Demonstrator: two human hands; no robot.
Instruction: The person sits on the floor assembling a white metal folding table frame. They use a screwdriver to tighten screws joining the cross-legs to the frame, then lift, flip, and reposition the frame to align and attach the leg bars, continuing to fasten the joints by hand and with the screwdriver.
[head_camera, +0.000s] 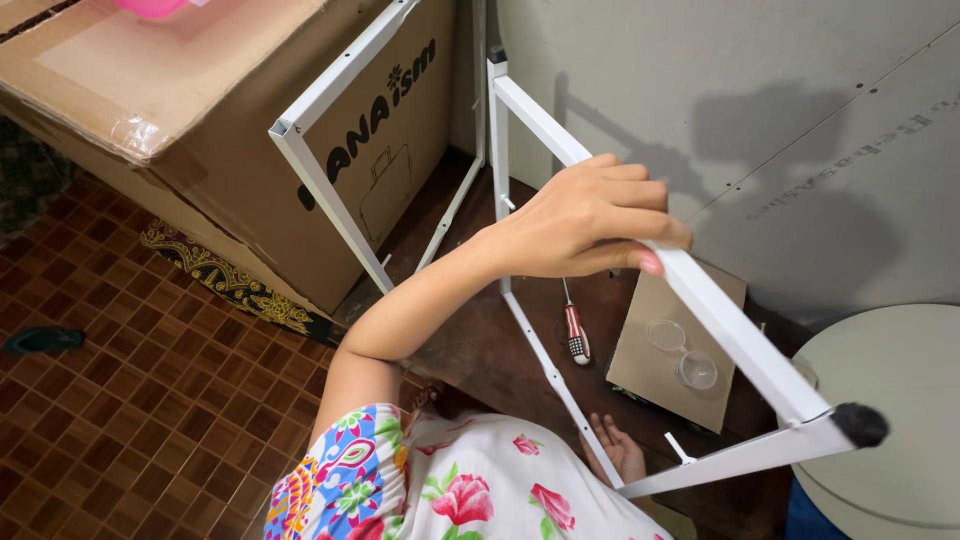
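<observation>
Seen from above, the left hand (585, 220) lies over a white metal frame (700, 300), fingers (640, 215) curled closed around its upper bar, thumb tucked beneath. The gripped bar's long axis runs diagonally, from the upper left near the grey wall (780, 110) down to a black-capped corner (860, 424) at lower right; the hand holds it near the middle, and the bar extends past the fingertips toward that corner. The right hand (618, 450) rests low, palm up and fingers loosely open, just beside the frame's lower bar, whether touching cannot be told. A red-handled screwdriver (575, 330) lies on the dark wooden floor (480, 350) between the frame's uprights, nearer the right hand. Beside it, a cardboard sheet (650, 370) carries two clear round lids (682, 352)
</observation>
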